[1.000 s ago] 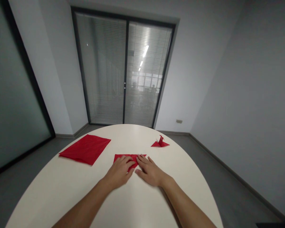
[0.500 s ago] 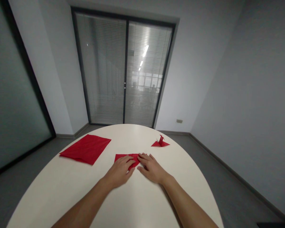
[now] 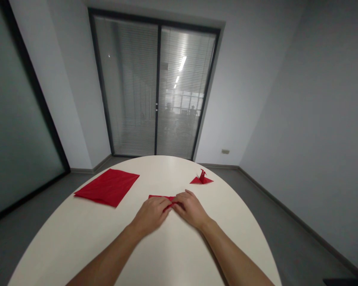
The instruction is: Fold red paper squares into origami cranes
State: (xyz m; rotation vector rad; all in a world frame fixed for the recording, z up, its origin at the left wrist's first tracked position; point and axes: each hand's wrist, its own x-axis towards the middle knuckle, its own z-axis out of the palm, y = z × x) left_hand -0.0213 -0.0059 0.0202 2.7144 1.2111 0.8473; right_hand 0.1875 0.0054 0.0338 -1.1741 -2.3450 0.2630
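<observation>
A folded piece of red paper (image 3: 161, 197) lies at the middle of the white table, largely covered by my hands. My left hand (image 3: 151, 213) is closed on its near left part, fingers curled over the paper. From the other side, my right hand (image 3: 190, 207) pinches the paper between thumb and fingers, close to the left fingertips. The paper's near edge and right end are hidden under the hands. Beyond my right hand stands a folded red paper crane (image 3: 202, 178), its wings spread, touched by neither hand.
Flat red paper (image 3: 109, 187), seemingly a stack of sheets, lies on the left of the round white table (image 3: 164, 258). The table's curved edge runs along both sides. Behind it are a glass door with blinds (image 3: 179, 131) and grey walls.
My fingers have curled from lying flatter on the folded paper to gripping it. The right hand's thumb and fingers have drawn together, and less of the paper shows.
</observation>
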